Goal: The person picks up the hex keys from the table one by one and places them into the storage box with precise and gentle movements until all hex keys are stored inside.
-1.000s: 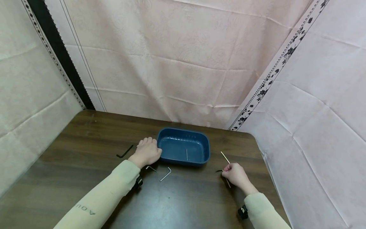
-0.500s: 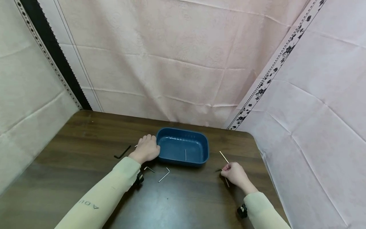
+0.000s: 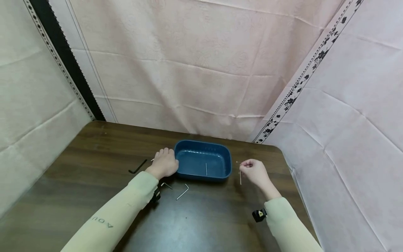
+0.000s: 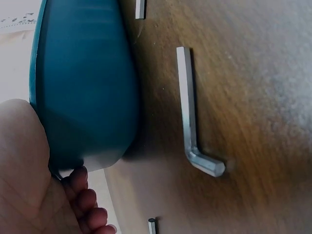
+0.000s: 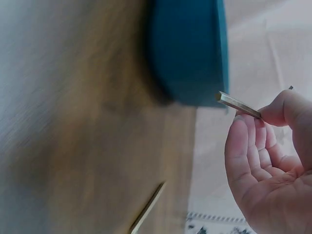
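In the head view my left hand [image 3: 164, 162] grips the left end of a blue plastic tray [image 3: 226, 151], thumb at its rim. The left wrist view shows the fingertips [image 4: 87, 199] curled at the tray's corner. A silver hex key [image 3: 206, 169] lies inside the tray. Right of the tray, my right hand [image 3: 255, 172] pinches a thin brass-coloured hex key [image 5: 239, 105] between thumb and fingers, above the table. In the right wrist view one hexagonal end points towards the tray. Another brass-coloured length [image 5: 147, 207] shows lower in that view, partly cut off.
A black hex key [image 3: 137, 167] lies left of my left hand. Two silver ones, one bent close by the left wrist [image 3: 167, 185] and one further right [image 3: 182, 191], lie before the tray. Cloth [image 3: 189, 70] hangs behind the brown table [image 3: 201, 224].
My right hand has risen from the table with the hex key and moved farther back, slightly towards the tray. My left hand stays at the tray's left end.
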The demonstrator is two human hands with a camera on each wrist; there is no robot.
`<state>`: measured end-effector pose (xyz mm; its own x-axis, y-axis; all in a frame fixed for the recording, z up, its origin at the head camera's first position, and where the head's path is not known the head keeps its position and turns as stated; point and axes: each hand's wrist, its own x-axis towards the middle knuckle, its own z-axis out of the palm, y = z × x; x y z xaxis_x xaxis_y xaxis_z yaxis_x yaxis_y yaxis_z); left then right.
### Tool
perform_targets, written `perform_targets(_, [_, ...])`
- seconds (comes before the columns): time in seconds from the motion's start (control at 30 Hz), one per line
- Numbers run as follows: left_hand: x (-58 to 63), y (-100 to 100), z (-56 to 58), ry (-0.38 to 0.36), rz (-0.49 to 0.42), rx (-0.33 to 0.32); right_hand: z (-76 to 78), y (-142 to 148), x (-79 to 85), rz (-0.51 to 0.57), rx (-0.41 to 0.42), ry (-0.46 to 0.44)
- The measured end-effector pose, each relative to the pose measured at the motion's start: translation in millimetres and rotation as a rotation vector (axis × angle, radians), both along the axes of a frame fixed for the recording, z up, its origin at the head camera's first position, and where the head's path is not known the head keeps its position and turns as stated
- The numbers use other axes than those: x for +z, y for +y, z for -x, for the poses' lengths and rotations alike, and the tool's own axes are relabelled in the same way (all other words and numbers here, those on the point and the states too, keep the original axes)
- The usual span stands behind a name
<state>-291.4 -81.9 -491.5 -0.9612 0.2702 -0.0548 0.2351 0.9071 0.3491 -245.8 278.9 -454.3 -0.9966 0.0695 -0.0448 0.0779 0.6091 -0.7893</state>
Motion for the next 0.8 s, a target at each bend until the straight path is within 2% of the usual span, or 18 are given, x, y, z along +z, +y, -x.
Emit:
perform_targets(0.17, [1.3,0.0,0.3,-0.008,-0.001,-0.005,10.6,-19.1,10.5,0.063,0.014,0.008])
perform_targets(0.4, [1.0,-0.4,-0.7,-0.022,0.023,-0.005,19.1,-40.6,13.0,0.12,0.018,-0.029])
perform_targets(0.8, [-1.2,3.0,1.7,-0.003,0.038,0.009,32.4,-75.8,12.8,0.107,-0.011,-0.03])
